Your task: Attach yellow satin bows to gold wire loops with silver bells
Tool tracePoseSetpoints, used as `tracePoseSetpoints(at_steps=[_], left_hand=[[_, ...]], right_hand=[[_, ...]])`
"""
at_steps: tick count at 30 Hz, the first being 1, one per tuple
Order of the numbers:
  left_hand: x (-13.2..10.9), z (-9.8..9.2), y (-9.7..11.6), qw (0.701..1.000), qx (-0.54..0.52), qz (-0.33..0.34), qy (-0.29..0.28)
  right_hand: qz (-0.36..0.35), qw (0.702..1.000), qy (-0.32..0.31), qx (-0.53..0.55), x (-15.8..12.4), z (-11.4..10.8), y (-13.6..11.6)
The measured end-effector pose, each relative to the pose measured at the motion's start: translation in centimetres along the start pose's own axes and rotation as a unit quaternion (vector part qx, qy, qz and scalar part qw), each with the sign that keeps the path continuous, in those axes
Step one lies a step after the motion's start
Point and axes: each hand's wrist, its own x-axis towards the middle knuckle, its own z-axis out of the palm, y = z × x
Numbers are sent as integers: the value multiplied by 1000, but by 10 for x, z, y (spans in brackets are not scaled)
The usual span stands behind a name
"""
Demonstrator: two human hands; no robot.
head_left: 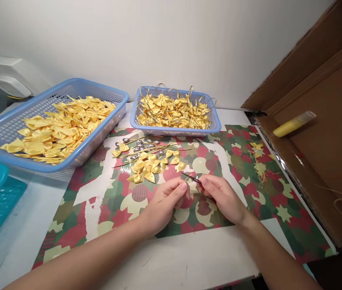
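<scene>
Mid-frame, left hand [165, 204] pinches a thin yellowish strand [186, 181], right hand [224, 199] grips a slim black pointed tool [192, 177]; decent room before the brown cardboard wall [328, 169], frame right.

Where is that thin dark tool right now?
In the head view, the thin dark tool is held in the right hand, just right of centre, its tip near the left hand and the loose yellow bows.

We looked from the wearer's head, forward and steeply down across the patterned sheet [189, 219], with the left hand [166, 201] and right hand [225, 199] fairly near us and the pale wall [171, 44] beyond.
</scene>
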Motion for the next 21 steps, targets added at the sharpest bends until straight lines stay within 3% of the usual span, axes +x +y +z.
tracePoseSetpoints(at_steps=[21], left_hand=[[0,0,0,1000,-2,0,-9]], right_hand=[[-9,1000,-4,17,2,-2,0]])
